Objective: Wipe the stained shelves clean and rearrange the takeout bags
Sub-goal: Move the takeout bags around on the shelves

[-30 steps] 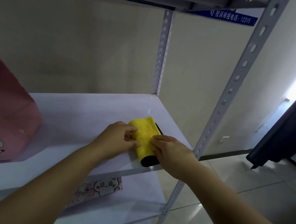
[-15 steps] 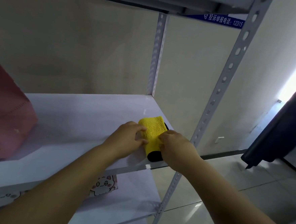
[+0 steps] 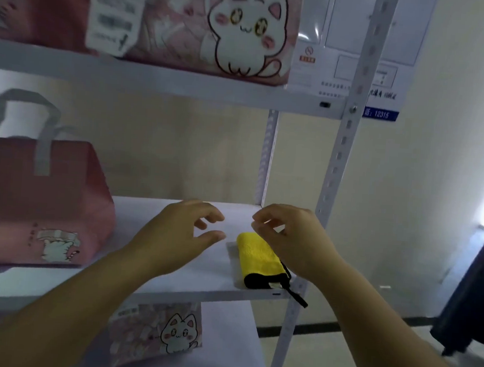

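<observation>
shelf (image 3: 214,277) white | yellow cloth (image 3: 258,259) near front-right corner | wall (image 3: 180,150) probably beige

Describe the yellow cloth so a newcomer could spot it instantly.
Find the white metal rack and its middle shelf. At that shelf's front right corner, beside the upright, lies the folded cloth, by the right hand. It is the only bright yellow thing, black-edged, with a black loop hanging over the edge; its neighbour is a pink cat-print bag.
</observation>
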### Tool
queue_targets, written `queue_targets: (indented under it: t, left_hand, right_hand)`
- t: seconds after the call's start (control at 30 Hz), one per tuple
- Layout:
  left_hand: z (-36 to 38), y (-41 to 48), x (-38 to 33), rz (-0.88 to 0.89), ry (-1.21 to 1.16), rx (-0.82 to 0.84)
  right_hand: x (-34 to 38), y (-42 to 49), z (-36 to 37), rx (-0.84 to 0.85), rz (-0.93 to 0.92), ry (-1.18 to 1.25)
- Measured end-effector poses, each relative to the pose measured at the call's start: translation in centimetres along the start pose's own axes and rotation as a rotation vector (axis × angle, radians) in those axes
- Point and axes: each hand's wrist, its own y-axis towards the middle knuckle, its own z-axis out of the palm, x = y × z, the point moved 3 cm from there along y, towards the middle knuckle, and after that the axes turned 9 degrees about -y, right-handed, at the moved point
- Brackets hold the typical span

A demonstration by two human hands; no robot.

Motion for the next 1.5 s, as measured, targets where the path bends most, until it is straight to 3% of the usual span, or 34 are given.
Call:
queue_targets:
  t: [0.33, 0.73, 1.0, 1.2, 1.33, 1.5]
  left_hand:
    - [-9.0, -3.5, -5.3, 0.143, 0.082, -0.170]
    - [-19.4, -5.4, -7.2, 0.172, 0.205, -0.324]
    - [-23.7, -3.4, -7.2, 0.221, 0.255, -0.323]
    - [-24.5, 1.3, -7.3, 0.224, 0.209, -0.454]
    - [-24.3, 5.3, -7.2, 0.147, 0.207, -0.530]
    - [-23.2, 9.0, -6.2, -0.021, 0.175, -0.492]
  right_hand:
    - [6.9, 0.4, -6.6, -0.100, -0.180, 0.036]
    - [14.4, 1.3, -10.8, -0.223, -0.250, -0.003]
    - [15.4, 3.3, -12.8, -0.411, -0.097, -0.056]
    - [12.9, 6.7, -14.6, -0.559, 0.091, -0.062]
    - [10.4, 9.9, -15.5, -0.561, 0.172, -0.088]
    - [8.7, 12.9, -15.3, -0.463, 0.193, 0.002]
